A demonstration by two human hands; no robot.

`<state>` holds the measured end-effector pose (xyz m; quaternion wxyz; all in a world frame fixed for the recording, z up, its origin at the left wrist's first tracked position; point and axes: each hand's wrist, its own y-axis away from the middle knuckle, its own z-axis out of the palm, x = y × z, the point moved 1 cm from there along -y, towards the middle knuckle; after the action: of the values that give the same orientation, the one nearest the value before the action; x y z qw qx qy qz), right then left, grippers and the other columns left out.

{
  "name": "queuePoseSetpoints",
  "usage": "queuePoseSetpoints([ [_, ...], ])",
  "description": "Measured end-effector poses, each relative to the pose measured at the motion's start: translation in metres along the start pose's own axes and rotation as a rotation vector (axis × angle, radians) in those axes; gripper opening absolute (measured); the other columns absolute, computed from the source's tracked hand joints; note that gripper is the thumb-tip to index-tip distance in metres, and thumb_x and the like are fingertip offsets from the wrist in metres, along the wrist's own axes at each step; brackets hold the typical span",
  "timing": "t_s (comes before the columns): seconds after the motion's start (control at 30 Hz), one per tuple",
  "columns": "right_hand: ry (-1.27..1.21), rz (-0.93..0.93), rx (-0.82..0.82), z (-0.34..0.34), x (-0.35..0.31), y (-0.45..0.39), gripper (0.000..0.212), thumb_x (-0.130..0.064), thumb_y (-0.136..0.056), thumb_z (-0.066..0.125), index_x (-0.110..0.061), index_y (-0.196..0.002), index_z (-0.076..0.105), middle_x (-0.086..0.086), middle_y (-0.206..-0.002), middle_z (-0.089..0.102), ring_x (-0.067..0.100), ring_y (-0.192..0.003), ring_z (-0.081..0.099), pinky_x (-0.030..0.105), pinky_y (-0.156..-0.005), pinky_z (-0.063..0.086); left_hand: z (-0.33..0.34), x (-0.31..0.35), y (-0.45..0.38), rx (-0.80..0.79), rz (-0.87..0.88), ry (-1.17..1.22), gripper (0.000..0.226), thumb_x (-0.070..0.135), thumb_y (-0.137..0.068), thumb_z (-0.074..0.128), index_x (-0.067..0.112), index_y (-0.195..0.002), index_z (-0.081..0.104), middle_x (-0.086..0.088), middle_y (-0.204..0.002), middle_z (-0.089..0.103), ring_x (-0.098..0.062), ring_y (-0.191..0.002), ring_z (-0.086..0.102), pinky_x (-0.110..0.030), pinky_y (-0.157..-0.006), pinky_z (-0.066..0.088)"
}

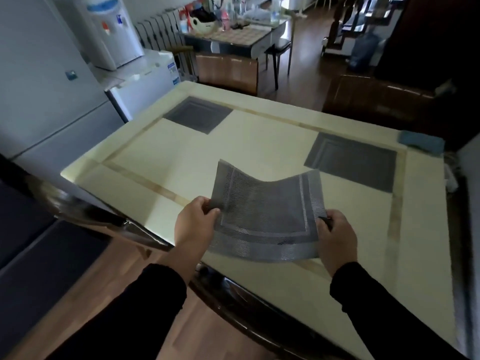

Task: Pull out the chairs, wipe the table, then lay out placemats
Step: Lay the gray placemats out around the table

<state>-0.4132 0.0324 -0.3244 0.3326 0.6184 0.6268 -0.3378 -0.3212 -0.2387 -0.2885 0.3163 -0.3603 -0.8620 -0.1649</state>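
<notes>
A grey woven placemat (267, 211) sags in the air just above the near part of the cream table (181, 157). My left hand (194, 224) pinches its left edge and my right hand (335, 235) pinches its right edge. Two more grey placemats lie flat on the table: one at the far left corner (198, 114), one at the far right (353, 161). A blue cloth (420, 142) lies folded at the table's far right corner.
A dark chair (376, 97) stands pulled back beyond the table's far side. At the left are a grey fridge (39, 100), a small white fridge (148, 81) and a water dispenser (109, 29). A cluttered side table (233, 35) stands further back.
</notes>
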Motion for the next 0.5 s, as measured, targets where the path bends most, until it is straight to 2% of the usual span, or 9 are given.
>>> queuePoseSetpoints([
  [0.27, 0.000, 0.098, 0.052, 0.078, -0.023, -0.024, 0.008, -0.015, -0.093, 0.059, -0.013, -0.101, 0.058, 0.006, -0.093, 0.068, 0.028, -0.084, 0.061, 0.040, -0.075, 0.050, 0.005, -0.038, -0.091, -0.025, 0.005, -0.025, 0.016, 0.030, -0.087, 0.069, 0.022, -0.101, 0.069, 0.008, -0.094, 0.072, -0.018, -0.087, 0.064, -0.027, -0.068, 0.039],
  [0.43, 0.034, 0.183, 0.148, 0.145, -0.035, -0.047, 0.009, -0.015, -0.093, 0.062, -0.012, -0.093, 0.054, 0.005, -0.086, 0.062, 0.027, -0.078, 0.057, 0.032, -0.066, 0.039, 0.014, -0.067, -0.174, -0.080, 0.041, -0.033, 0.010, 0.029, -0.087, 0.069, 0.024, -0.095, 0.068, 0.009, -0.089, 0.070, -0.017, -0.083, 0.062, -0.028, -0.069, 0.041],
  [0.5, 0.042, 0.249, 0.188, 0.176, -0.039, -0.055, 0.012, -0.017, -0.092, 0.064, -0.011, -0.091, 0.053, 0.006, -0.085, 0.061, 0.027, -0.078, 0.057, 0.032, -0.067, 0.039, 0.014, -0.079, -0.209, -0.093, 0.039, -0.045, 0.012, 0.029, -0.086, 0.072, 0.022, -0.096, 0.069, 0.006, -0.090, 0.072, -0.020, -0.084, 0.064, -0.028, -0.070, 0.043],
])
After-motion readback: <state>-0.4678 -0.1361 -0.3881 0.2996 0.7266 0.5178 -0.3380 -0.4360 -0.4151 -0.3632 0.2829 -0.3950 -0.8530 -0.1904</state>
